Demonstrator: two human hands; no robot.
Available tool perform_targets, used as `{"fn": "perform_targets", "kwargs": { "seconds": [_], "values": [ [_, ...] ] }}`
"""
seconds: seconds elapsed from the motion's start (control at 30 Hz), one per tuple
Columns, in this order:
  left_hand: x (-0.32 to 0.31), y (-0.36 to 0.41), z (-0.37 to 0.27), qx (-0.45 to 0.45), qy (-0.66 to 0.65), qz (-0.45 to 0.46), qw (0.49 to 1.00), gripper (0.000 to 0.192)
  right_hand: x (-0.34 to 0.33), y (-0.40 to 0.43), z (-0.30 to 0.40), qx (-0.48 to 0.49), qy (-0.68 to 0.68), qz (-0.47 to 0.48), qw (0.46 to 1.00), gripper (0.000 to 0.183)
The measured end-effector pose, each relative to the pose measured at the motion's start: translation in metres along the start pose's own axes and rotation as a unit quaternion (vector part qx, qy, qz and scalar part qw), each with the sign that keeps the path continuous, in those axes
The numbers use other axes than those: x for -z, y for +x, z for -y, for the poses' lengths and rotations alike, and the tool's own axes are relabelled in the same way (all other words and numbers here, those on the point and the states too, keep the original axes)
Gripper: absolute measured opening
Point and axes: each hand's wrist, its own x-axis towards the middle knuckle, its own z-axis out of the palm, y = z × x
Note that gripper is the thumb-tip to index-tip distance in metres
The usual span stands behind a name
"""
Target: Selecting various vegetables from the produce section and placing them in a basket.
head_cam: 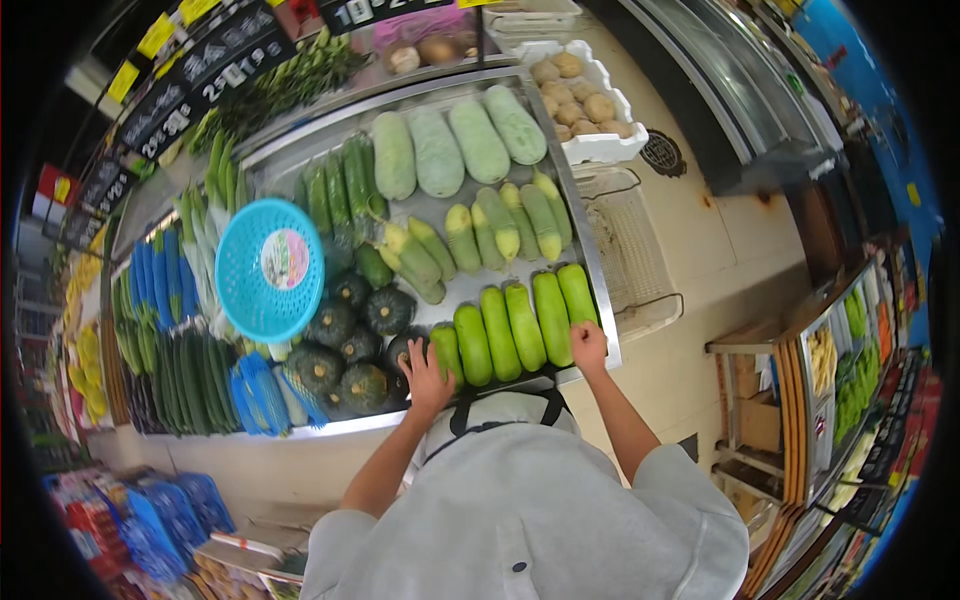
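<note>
My left hand (429, 381) lies with its fingers spread between a dark green pumpkin (399, 352) and the leftmost light green gourd (445, 352), touching or nearly touching that gourd. At the right end of the same row, my right hand (589, 347) is curled at the near end of the last gourd (576, 294). Whether its hidden fingertips grip anything is unclear. Several smooth gourds (493, 334) lie side by side between my hands on the metal display counter (469, 214).
Beyond the gourds lie green radishes (499, 225), pale winter melons (437, 154) and cucumbers (337, 187). A blue plastic basket (251, 259) sits on the left produce. Right of the counter are a foam box (626, 142) of round tan produce and a white crate (626, 262) on the floor.
</note>
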Motion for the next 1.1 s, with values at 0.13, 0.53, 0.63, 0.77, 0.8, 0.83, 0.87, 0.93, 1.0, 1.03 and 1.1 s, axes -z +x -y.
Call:
{"fn": "perform_targets", "kwargs": {
  "seconds": [0.13,0.53,0.63,0.77,0.8,0.83,0.87,0.93,1.0,1.03,1.1],
  "values": [
    [-0.018,0.004,-0.013,0.04,-0.014,0.05,0.998,0.07,0.04,-0.007,-0.034,-0.079,0.054,-0.059,0.994,0.011],
    [-0.047,0.01,-0.042,0.047,0.013,0.002,0.999,0.087,0.005,0.139,-0.062,-0.093,-0.043,-0.006,0.995,0.037],
    [-0.046,0.009,-0.044,0.039,0.005,0.009,0.999,0.088,-0.025,0.171,-0.048,-0.175,-0.057,0.011,0.983,0.044],
    [-0.04,0.007,-0.044,0.07,0.003,0.039,0.997,0.087,-0.034,0.173,-0.026,-0.236,-0.184,0.034,0.954,0.057],
    [-0.039,0.008,-0.045,0.069,-0.005,0.039,0.997,0.087,-0.034,0.174,-0.024,-0.234,-0.192,0.03,0.953,0.057],
    [-0.037,0.009,-0.045,0.077,-0.009,0.029,0.997,0.085,-0.037,0.174,-0.021,-0.239,-0.204,0.027,0.949,0.057],
    [-0.038,0.009,-0.047,0.085,-0.014,0.02,0.996,0.082,-0.038,0.174,-0.02,-0.245,-0.218,0.025,0.945,0.057],
    [-0.032,0.015,-0.05,0.093,-0.03,0.011,0.995,0.079,-0.034,0.176,-0.012,-0.25,-0.224,0.024,0.942,0.058],
    [-0.027,0.024,-0.058,0.108,-0.044,-0.032,0.993,0.064,-0.031,0.177,-0.01,-0.256,-0.229,0.02,0.939,0.059],
    [-0.021,0.032,-0.062,0.106,-0.05,-0.027,0.993,0.064,-0.031,0.178,-0.012,-0.256,-0.237,0.015,0.937,0.06],
    [-0.013,0.047,-0.068,0.025,-0.146,-0.078,0.986,0.056,-0.032,0.178,-0.014,-0.257,-0.253,0.009,0.933,0.06]
  ]
}}
